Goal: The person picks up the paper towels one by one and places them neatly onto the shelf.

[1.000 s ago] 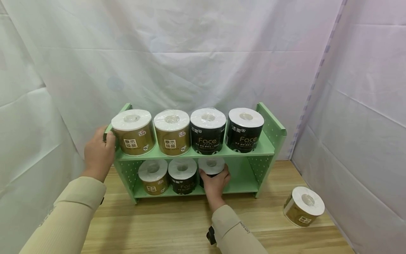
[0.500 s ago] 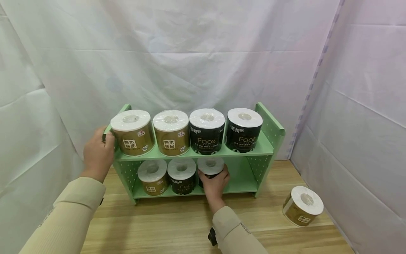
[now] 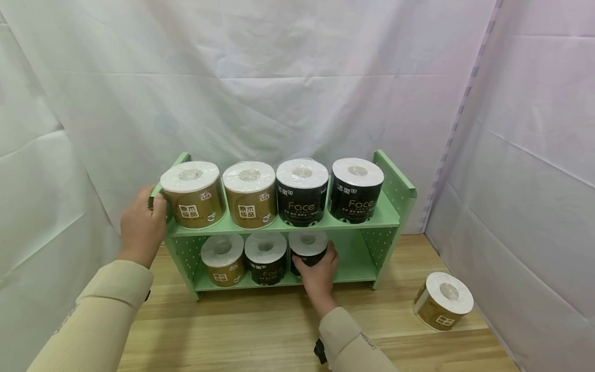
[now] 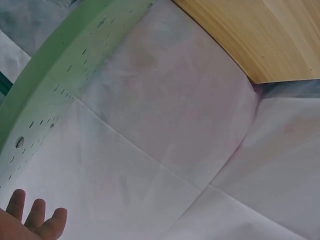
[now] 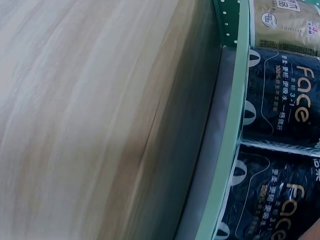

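In the head view, my left hand grips the front of the left side panel of a green two-tier shelf. The left wrist view catches several spread fingertips below that panel. My right hand holds a black-wrapped toilet roll on the lower tier, thumb at its front left and fingers along its right side. To its left stand another black toilet roll and a gold-wrapped one. In the right wrist view, black rolls line the green shelf edge.
Two gold rolls and two black rolls stand upright on the upper tier. Another gold roll sits on the wooden table at the right. White cloth hangs behind and at both sides.
My right hand has slid slightly down and right on the black toilet roll, showing more of its wrapper; the forearm has shifted right. My left hand stays on the shelf panel.
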`<state>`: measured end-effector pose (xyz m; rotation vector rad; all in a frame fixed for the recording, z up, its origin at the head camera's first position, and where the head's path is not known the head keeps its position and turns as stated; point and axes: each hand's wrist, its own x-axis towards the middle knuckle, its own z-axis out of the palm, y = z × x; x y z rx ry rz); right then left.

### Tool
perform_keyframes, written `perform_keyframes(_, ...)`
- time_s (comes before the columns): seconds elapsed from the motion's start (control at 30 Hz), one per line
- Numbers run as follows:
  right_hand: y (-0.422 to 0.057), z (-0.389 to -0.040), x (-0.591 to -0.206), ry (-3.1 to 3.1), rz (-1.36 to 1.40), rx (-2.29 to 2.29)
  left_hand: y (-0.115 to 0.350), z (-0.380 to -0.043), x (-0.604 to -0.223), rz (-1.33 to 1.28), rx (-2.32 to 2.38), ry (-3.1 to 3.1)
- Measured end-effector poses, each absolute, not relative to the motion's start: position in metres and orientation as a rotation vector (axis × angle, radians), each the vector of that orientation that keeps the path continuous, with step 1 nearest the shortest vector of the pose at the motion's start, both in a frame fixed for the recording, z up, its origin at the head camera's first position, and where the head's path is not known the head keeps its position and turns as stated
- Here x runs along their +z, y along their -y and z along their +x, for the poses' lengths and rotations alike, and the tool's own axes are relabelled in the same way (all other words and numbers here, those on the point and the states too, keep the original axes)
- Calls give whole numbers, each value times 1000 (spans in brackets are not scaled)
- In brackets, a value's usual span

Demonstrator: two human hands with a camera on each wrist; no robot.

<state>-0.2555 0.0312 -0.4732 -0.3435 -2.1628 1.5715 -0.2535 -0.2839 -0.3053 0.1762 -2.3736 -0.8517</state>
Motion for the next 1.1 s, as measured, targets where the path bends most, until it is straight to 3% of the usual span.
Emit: perform_keyframes(1.1,-88,-228,-484,2459,-142,1314,285,-253,-305,138,-780,2366)
